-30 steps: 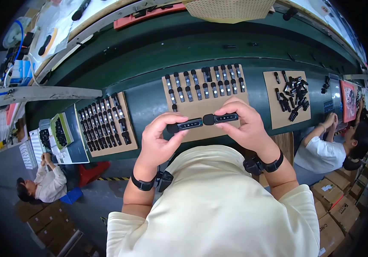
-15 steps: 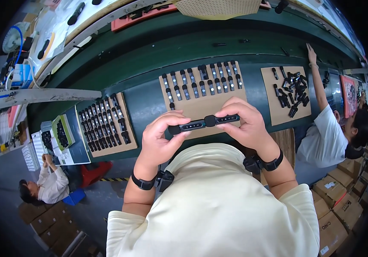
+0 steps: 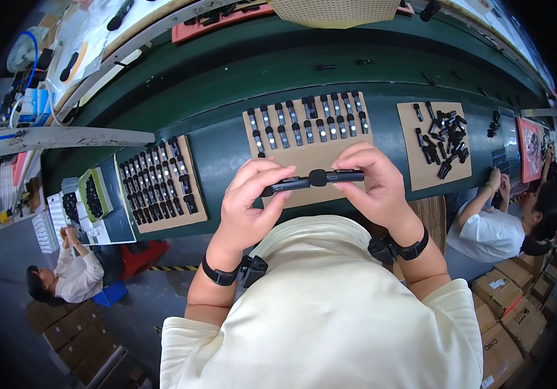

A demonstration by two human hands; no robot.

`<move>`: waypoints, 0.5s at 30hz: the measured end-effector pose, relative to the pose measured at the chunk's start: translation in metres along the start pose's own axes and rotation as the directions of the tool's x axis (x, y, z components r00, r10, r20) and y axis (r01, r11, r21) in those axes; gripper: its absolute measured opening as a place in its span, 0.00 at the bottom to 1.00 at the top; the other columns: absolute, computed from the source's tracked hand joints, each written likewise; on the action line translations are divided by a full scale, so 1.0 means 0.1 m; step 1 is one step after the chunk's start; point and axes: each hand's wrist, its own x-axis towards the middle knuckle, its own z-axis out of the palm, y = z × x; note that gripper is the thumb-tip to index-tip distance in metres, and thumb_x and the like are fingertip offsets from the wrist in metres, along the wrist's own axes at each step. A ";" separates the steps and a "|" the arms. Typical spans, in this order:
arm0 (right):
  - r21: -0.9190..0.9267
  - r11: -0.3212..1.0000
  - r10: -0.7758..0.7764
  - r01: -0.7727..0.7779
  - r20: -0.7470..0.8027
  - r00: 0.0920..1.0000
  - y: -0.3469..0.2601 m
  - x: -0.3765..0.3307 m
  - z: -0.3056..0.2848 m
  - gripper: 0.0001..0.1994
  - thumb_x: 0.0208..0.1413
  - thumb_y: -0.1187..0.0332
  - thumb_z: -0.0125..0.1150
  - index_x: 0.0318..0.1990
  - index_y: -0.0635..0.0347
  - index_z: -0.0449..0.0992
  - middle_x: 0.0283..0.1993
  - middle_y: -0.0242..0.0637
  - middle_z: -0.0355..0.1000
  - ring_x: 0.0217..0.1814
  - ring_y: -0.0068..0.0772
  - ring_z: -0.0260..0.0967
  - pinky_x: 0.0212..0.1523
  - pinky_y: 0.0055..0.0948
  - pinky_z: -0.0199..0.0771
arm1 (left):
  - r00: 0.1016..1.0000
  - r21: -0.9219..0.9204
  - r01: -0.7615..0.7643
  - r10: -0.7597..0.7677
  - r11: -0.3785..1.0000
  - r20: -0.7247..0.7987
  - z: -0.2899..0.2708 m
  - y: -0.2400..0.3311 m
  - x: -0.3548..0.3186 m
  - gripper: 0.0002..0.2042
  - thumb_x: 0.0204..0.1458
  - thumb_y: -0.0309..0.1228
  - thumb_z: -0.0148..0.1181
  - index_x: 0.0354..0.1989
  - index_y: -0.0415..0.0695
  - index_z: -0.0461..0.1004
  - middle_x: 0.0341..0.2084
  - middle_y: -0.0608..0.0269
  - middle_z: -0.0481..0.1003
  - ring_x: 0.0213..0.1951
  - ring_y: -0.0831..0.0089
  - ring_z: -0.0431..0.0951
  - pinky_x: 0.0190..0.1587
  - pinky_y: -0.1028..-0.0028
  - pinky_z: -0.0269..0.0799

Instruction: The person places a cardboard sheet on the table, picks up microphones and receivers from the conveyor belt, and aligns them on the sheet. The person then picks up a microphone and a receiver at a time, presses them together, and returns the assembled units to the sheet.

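Above the middle cardboard sheet (image 3: 308,155), my left hand (image 3: 249,202) pinches a small black clip-on microphone (image 3: 290,184) between thumb and fingers. My right hand (image 3: 377,188) pinches a second such microphone (image 3: 346,176) the same way. Held level, the two sit end to end, with a round black foam cap (image 3: 317,177) where they meet; I cannot tell if they touch. Their narrow sides face up. Part of the left one is hidden by my fingers. Beyond my hands, two rows of similar microphones (image 3: 320,129) lie on the sheet.
At left, a cardboard sheet (image 3: 195,206) carries several rows of microphones. Another at right (image 3: 409,175) bears a loose pile. A metal bar (image 3: 64,137) juts over the bench at left. One co-worker (image 3: 496,227) sits at right, another (image 3: 77,275) at left.
Both microphones have been turned, so their lit faces no longer show and their narrow sides do. The co-worker at right has drawn an outstretched arm back from the bench's far side.
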 end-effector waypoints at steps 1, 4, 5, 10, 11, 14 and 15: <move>0.000 1.000 0.000 0.000 0.000 1.000 0.00 0.00 -0.01 0.12 0.47 0.83 0.63 0.42 0.66 0.76 0.44 0.41 0.69 0.44 0.32 0.67 0.46 0.27 0.68 | 1.000 0.021 -0.009 0.009 1.000 0.029 0.00 -0.01 0.01 0.13 0.41 0.16 0.65 0.38 0.39 0.77 0.37 0.58 0.79 0.44 0.63 0.78 0.54 0.65 0.71; -0.056 0.995 -0.076 0.076 0.008 0.997 0.02 0.01 -0.06 0.14 0.47 0.85 0.62 0.43 0.66 0.75 0.45 0.42 0.69 0.45 0.32 0.67 0.47 0.28 0.69 | 0.998 0.026 -0.029 0.027 0.999 0.051 0.01 -0.06 0.02 0.14 0.41 0.15 0.63 0.39 0.39 0.77 0.38 0.57 0.79 0.45 0.62 0.77 0.54 0.66 0.71; -0.056 0.996 -0.076 0.077 0.009 0.997 0.01 0.01 -0.08 0.14 0.47 0.85 0.62 0.43 0.66 0.75 0.45 0.42 0.69 0.45 0.32 0.67 0.47 0.28 0.69 | 0.998 0.010 -0.039 0.039 0.999 0.046 0.02 -0.08 0.02 0.15 0.41 0.14 0.63 0.39 0.39 0.76 0.38 0.57 0.79 0.45 0.62 0.77 0.53 0.66 0.71; -0.353 0.924 -0.107 0.148 0.134 0.985 -0.06 0.04 -0.07 0.16 0.45 0.86 0.64 0.43 0.64 0.75 0.43 0.41 0.70 0.43 0.33 0.69 0.44 0.28 0.70 | 0.998 -0.159 0.059 -0.060 0.986 -0.001 0.12 -0.14 -0.03 0.15 0.41 0.14 0.61 0.38 0.39 0.75 0.40 0.57 0.78 0.46 0.61 0.77 0.53 0.67 0.71; -0.395 0.901 -0.123 0.179 0.163 0.979 -0.05 0.05 -0.03 0.16 0.44 0.85 0.64 0.43 0.64 0.74 0.42 0.41 0.71 0.42 0.34 0.69 0.43 0.28 0.71 | 0.998 -0.159 0.059 -0.060 0.986 0.000 0.14 -0.15 -0.04 0.15 0.41 0.14 0.61 0.38 0.39 0.75 0.40 0.57 0.78 0.46 0.61 0.77 0.53 0.67 0.71; -0.397 0.896 -0.140 0.199 0.174 0.975 -0.01 0.07 0.09 0.16 0.44 0.84 0.65 0.43 0.63 0.74 0.41 0.40 0.72 0.40 0.34 0.70 0.42 0.28 0.71 | 0.998 -0.207 0.065 -0.066 0.976 0.001 0.17 -0.16 -0.03 0.15 0.41 0.14 0.61 0.40 0.40 0.75 0.40 0.57 0.78 0.47 0.60 0.77 0.53 0.66 0.71; -0.358 0.914 -0.142 0.190 0.155 0.978 0.01 0.08 0.13 0.16 0.44 0.83 0.66 0.42 0.63 0.74 0.41 0.40 0.72 0.39 0.34 0.70 0.41 0.28 0.71 | 0.998 -0.207 0.065 -0.067 0.976 0.001 0.18 -0.17 -0.03 0.15 0.41 0.14 0.61 0.40 0.40 0.75 0.40 0.57 0.78 0.47 0.60 0.77 0.53 0.66 0.71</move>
